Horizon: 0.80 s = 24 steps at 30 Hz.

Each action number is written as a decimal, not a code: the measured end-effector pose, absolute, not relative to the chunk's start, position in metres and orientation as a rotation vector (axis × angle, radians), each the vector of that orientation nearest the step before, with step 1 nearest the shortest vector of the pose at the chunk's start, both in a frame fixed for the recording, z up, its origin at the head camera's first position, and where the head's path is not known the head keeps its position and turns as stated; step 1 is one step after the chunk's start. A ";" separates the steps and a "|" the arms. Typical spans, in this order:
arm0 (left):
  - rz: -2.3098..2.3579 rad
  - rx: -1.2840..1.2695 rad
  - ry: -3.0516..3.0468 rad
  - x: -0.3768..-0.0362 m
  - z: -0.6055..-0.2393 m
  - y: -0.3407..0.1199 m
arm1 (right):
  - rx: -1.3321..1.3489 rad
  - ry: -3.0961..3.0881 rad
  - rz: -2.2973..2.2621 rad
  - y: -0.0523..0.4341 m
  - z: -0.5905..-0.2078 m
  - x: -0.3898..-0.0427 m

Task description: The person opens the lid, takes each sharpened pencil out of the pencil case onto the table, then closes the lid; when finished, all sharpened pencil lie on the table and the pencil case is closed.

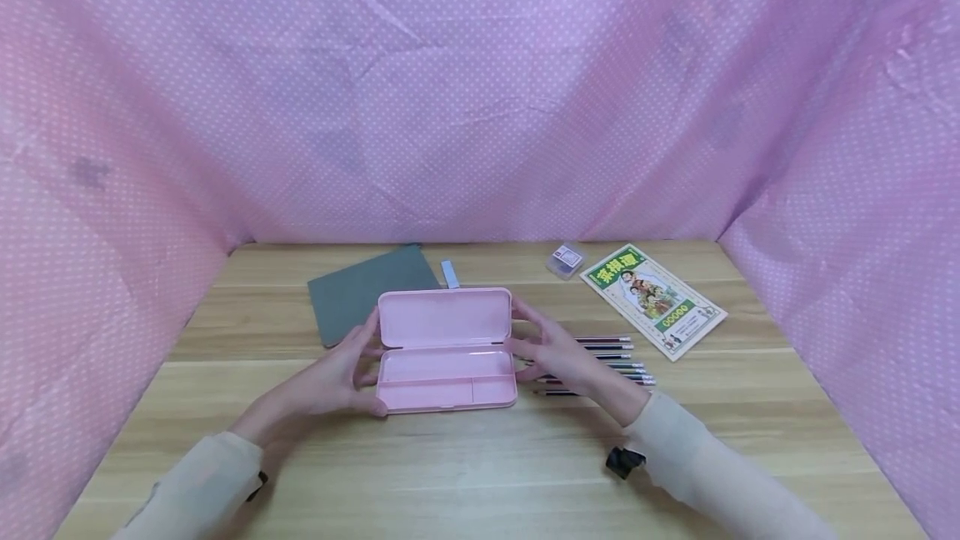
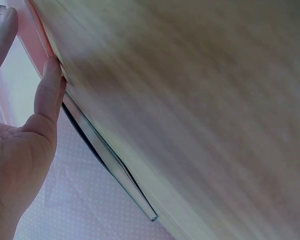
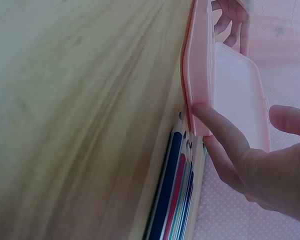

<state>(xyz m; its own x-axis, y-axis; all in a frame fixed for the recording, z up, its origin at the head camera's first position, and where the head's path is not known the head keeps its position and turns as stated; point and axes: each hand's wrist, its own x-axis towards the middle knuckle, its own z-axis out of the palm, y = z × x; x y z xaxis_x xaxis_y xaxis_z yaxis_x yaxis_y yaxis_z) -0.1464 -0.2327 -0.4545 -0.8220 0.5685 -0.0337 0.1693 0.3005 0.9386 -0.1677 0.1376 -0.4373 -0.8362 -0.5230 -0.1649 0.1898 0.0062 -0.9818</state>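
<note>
A pink pencil case (image 1: 431, 394) lies on the table with its lid (image 1: 446, 319) raised and tilted back. Its tray is divided into compartments, and nothing shows inside them. My left hand (image 1: 333, 377) touches the case's left side, thumb by the front corner and fingers spread toward the lid. On the right side, extended fingers of my right hand (image 1: 566, 357) touch the tray's end wall, which the right wrist view shows close up. Several pencils (image 3: 166, 185) lie side by side at the case's right, partly hidden under my right hand in the head view.
A dark green notebook (image 1: 363, 286) lies behind the left hand. A small pale blue strip (image 1: 450, 274) sits behind the lid. Toward the back right are a small clear box (image 1: 565, 260) and an illustrated booklet (image 1: 652, 298). Pink dotted cloth (image 1: 480, 107) encloses the table.
</note>
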 end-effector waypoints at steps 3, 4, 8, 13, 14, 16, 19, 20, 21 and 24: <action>1.522 0.677 2.219 -0.146 -0.454 -0.233 | -0.330 1.811 -1.873 0.138 -0.437 -0.167; 1.521 0.683 2.219 -0.146 -0.453 -0.233 | -0.331 1.812 -1.872 0.138 -0.437 -0.167; 1.529 0.697 2.215 -0.145 -0.453 -0.232 | -0.327 1.820 -1.873 0.138 -0.437 -0.166; 1.560 0.733 2.198 -0.146 -0.455 -0.232 | -0.299 1.844 -1.872 0.138 -0.435 -0.163; 1.570 0.745 2.186 -0.145 -0.455 -0.232 | -0.297 1.850 -1.872 0.138 -0.435 -0.163; 1.589 0.757 2.160 -0.145 -0.456 -0.233 | -0.283 1.863 -1.870 0.138 -0.435 -0.162; 1.620 0.743 2.121 -0.144 -0.455 -0.234 | -0.264 1.873 -1.869 0.138 -0.436 -0.161; 1.626 0.734 2.115 -0.144 -0.454 -0.234 | -0.254 1.876 -1.871 0.138 -0.436 -0.161; 1.634 0.723 2.101 -0.144 -0.454 -0.234 | -0.242 1.879 -1.873 0.138 -0.436 -0.161; 1.637 0.688 2.096 -0.143 -0.451 -0.235 | -0.234 1.871 -1.891 0.138 -0.436 -0.160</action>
<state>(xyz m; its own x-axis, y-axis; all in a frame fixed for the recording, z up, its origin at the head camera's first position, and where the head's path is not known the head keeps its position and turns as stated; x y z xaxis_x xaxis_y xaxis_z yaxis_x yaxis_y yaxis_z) -0.1429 -0.2349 -0.4506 -0.8026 0.5965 -0.0057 0.1388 0.1960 0.9707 -0.1604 0.1378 -0.4363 -0.8766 -0.4373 -0.2007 0.2054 0.0372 -0.9780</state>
